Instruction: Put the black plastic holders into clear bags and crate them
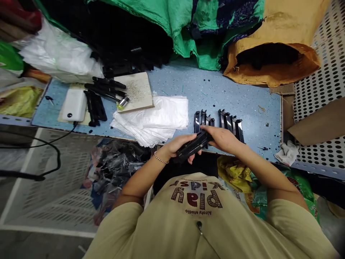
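Both hands met at the near edge of the blue desk, each closed around the same bundle of black plastic strips. The left hand wrapped the lower end of the bundle, fingers curled under it, a bead bracelet on that wrist; the right hand covered the upper end, fingers pressed over the top. So each grip was shut on the bundle, which was held just off the desk edge, above the person's lap.

How far the work had come — judging only from the layout: 2 groups of finished-looking black strips stood on edge just beyond the hands. The left group showed about 3 pieces, the right group about 4, though the hands hid their near ends and the count is not sure. The bundle in hand looked like several strips stacked together; I could not count them.

What was left seemed considerable. A heap of loose black parts lay at the back of the desk, too dark to count. 1 stack of clear plastic bags lay just left of the hands, apparently unused. Further left were 1 white box, 1 beige board and a few long black pieces across it — roughly 4
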Demonstrator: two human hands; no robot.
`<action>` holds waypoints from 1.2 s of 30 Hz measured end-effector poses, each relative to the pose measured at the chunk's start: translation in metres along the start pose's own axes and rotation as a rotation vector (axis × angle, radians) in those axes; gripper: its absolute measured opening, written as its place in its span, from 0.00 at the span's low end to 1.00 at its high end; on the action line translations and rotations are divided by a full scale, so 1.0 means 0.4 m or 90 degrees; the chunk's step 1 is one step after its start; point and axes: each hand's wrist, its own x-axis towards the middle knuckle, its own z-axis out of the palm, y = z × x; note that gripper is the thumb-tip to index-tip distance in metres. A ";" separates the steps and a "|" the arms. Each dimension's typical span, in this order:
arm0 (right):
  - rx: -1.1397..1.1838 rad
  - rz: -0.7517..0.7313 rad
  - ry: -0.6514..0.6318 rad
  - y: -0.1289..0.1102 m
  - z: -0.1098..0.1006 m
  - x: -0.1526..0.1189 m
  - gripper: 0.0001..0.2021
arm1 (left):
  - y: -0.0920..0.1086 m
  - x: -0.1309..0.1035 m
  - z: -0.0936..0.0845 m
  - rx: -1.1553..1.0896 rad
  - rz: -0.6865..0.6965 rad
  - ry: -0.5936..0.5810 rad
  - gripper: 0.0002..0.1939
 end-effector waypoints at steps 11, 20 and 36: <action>0.126 0.174 0.000 -0.031 0.006 -0.031 0.25 | 0.058 0.040 -0.079 0.287 0.182 0.232 0.20; 0.766 0.501 0.319 -0.039 0.067 -0.022 0.27 | -0.023 0.052 -0.215 0.896 0.178 0.561 0.10; 1.140 0.427 0.335 -0.117 0.219 0.266 0.19 | -0.023 -0.019 -0.217 0.609 0.288 0.596 0.06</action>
